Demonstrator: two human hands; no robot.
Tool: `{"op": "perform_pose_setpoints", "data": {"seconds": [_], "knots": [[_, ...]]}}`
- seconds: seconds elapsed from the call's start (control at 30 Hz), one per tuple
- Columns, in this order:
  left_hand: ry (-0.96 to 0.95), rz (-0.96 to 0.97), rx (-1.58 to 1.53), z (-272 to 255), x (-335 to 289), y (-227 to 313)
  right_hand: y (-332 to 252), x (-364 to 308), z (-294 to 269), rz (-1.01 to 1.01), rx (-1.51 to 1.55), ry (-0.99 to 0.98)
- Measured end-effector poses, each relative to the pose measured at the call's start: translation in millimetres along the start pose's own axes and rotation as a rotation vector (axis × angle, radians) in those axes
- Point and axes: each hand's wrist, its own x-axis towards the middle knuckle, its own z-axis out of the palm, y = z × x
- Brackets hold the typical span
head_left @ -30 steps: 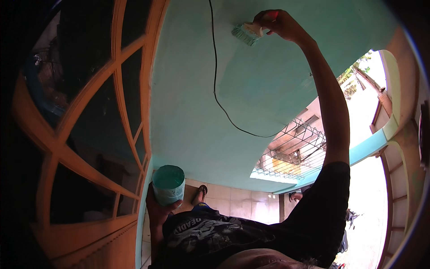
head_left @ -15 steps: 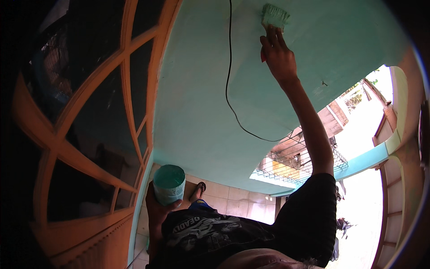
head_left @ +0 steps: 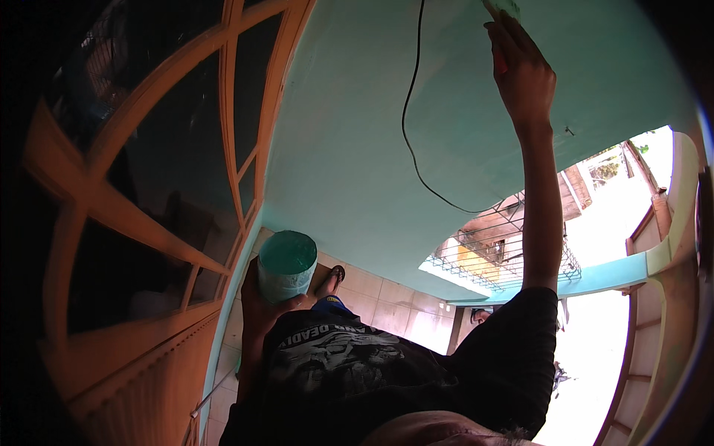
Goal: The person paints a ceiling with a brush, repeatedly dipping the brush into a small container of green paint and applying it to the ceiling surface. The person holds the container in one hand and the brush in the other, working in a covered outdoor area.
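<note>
High against the green wall (head_left: 357,149), my right hand (head_left: 523,78) grips a paintbrush (head_left: 507,7) whose bristles are wet with green paint. The top of the brush is cut off by the picture's upper edge, so I cannot tell how much of it touches the wall. Low on the left, my left hand (head_left: 264,303) is wrapped around a tub of green paint (head_left: 286,279), held upright with its open top facing up. Most of the left hand's fingers are hidden behind the tub.
A thin black cable (head_left: 406,119) hangs across the wall. An orange-brown framed window (head_left: 97,182) stands on the left. To the right, a metal grille (head_left: 506,253) covers an opening beside a bright outdoor area. A small hook (head_left: 570,131) juts from the wall. Floor tiles (head_left: 387,293) lie below.
My right hand has moved up and to the right with the paintbrush, partly out of the picture. In the picture, the tub sits a little higher; the whole view has shifted slightly.
</note>
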Motion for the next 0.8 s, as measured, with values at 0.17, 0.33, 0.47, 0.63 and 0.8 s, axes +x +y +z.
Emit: {"op": "perform_pose_setpoints", "data": {"seconds": [0.17, 0.33, 0.47, 0.63, 0.8], "knots": [[-0.003, 0.008, 0.017, 2.4, 1.7, 7.8, -21.7, -64.6, 68.9, -0.079, -0.117, -0.07], [0.032, -0.011, 0.077, 0.6, -1.9, 2.3, -87.5, -141.5, 83.8, -0.15, 0.036, -0.333], [0.064, -0.023, 0.065, -1.2, -3.2, 4.2, -92.1, -136.9, 57.2, 0.004, 0.448, -0.659], [0.034, -0.052, 0.028, -2.4, -0.6, 3.9, -48.6, -119.4, 72.1, 0.309, 0.88, -0.694], [0.004, -0.028, 0.071, -3.0, 1.5, 6.5, 1.4, -65.9, 71.8, 0.272, 0.796, -0.596]]}}
